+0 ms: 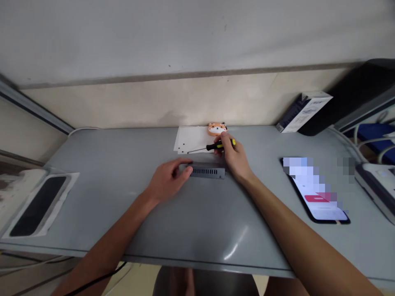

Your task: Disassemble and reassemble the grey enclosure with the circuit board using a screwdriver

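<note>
My right hand [233, 154] grips a black and yellow screwdriver [215, 146] by its handle. The shaft points left, and its tip is at a small dark screw on a white sheet of paper [193, 137]. Several more tiny dark screws lie on the paper's left part. My left hand [169, 179] holds the left end of a grey slotted metal box [207, 170] on the table, thumb in front and fingers behind. Behind my right hand sits an orange and white animal-faced case [217, 129] on the paper.
A lit phone [314, 193] lies at the right, partly blurred out. A white and blue carton [304, 112] leans against a black cylinder [345, 98] at the back right. A dark flat pad [38, 205] rests on white paper at the left of the grey table [191, 230].
</note>
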Action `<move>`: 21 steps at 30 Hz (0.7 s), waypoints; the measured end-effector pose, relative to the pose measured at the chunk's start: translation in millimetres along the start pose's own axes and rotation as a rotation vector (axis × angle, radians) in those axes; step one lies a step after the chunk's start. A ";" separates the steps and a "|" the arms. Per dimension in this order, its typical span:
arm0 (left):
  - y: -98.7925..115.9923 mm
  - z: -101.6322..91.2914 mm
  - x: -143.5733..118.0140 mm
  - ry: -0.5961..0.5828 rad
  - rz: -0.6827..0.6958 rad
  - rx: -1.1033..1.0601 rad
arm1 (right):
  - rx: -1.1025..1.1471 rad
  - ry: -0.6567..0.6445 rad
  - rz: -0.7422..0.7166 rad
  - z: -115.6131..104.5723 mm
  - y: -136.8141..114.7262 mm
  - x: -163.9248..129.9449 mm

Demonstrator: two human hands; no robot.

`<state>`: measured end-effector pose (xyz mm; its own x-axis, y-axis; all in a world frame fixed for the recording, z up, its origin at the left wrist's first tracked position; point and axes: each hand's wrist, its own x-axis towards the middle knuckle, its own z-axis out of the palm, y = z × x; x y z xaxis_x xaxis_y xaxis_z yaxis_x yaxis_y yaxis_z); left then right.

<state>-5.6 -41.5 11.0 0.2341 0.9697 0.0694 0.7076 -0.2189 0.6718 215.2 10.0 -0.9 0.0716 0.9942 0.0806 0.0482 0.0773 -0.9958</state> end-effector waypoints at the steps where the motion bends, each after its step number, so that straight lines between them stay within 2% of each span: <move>1: 1.1 0.9 1.4 0.002 -0.014 -0.020 | 0.014 -0.001 0.004 -0.2 -0.6 0.3; 9: 9.6 10.0 15.6 0.109 -0.080 -0.076 | 0.354 0.139 0.084 -12.0 1.4 10.3; 16: 14.6 19.0 19.0 0.213 -0.112 -0.215 | 0.592 0.109 0.086 -17.2 -4.9 13.0; 21: 1.9 24.8 16.5 0.277 -0.015 -0.372 | 0.589 0.053 0.112 -13.0 -7.3 8.2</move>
<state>16.1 -28.6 -4.9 0.0031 0.9760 0.2177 0.4104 -0.1998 0.8898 228.4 16.6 7.6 0.0944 0.9948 -0.0391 -0.5214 0.0159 -0.8532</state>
